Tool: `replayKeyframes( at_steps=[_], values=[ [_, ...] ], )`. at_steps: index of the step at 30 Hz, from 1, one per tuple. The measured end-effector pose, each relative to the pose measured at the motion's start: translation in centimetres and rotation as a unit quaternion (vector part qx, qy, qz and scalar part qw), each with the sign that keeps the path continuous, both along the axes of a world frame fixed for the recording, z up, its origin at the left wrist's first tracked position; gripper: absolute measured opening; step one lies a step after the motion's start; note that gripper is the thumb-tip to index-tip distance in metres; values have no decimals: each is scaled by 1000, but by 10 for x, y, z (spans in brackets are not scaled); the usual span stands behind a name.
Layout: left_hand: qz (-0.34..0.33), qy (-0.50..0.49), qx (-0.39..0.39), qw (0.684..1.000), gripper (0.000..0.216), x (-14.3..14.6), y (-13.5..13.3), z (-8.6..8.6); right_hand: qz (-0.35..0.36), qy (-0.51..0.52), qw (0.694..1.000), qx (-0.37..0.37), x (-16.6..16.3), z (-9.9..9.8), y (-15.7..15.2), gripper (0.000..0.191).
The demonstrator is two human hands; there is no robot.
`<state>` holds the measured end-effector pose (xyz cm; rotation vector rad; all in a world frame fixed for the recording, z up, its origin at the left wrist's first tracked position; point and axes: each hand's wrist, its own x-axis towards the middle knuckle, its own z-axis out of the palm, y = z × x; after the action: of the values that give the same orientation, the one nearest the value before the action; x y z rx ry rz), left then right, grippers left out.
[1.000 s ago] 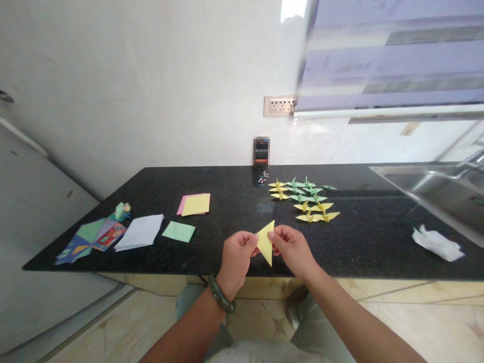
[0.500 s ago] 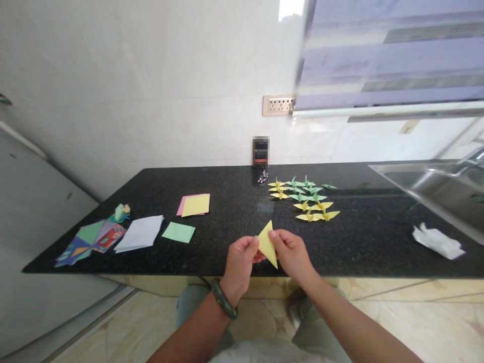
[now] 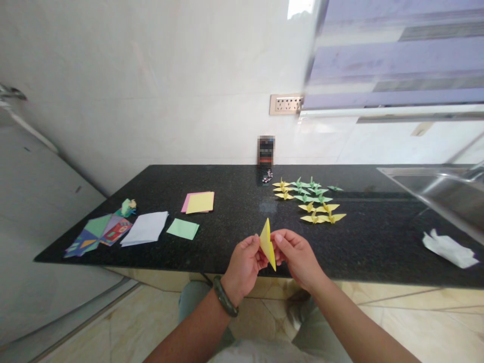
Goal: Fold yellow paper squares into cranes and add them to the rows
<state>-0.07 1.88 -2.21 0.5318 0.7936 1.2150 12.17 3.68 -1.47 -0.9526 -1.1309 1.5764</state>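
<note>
A yellow sheet of origami paper [image 3: 267,246], folded into a triangle, is held upright above the counter's front edge. My left hand [image 3: 245,262] pinches its left side between thumb and fingers. At its right side my right hand [image 3: 297,254] has thumb and fingers closed on the paper's edge; the fingertips behind are partly hidden. Beyond the hands, several folded yellow cranes [image 3: 314,217] and green cranes [image 3: 300,190] stand in rows on the counter.
Yellow and pink square paper [image 3: 200,202], green paper [image 3: 183,229], white paper [image 3: 145,228] and patterned paper [image 3: 91,236] lie on the black counter [image 3: 227,176] at left. A tissue pack [image 3: 449,248] and a steel sink [image 3: 454,194] are at right. A phone-like pixelated object [image 3: 266,151] leans on the wall.
The folded yellow paper has turned more edge-on, and my right thumb has shifted from its front face to its right edge. The view has swung slightly left.
</note>
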Motion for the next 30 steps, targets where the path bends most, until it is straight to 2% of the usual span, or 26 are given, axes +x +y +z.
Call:
replayKeyframes(
  at_steps=[16, 20, 23, 27, 30],
  values=[
    [-19, -30, -24, 999, 29, 3, 0, -6, 22, -23, 999, -4, 2, -1, 1, 25],
    [16, 33, -17, 999, 31, 0, 1, -6, 7, -71, 997, 18, 4, 4, 3, 16],
    [54, 115, 2, 992, 33, -2, 1, -5, 39, -86, 995, 36, 5, 5, 5, 16],
    [33, 157, 32, 986, 34, -2, -1, -3, 41, -106, 992, 50, 6, -1, 6, 22],
    [13, 127, 15, 992, 35, -2, -2, 0, 25, -116, 989, 84, 7, -5, 7, 15]
  ],
)
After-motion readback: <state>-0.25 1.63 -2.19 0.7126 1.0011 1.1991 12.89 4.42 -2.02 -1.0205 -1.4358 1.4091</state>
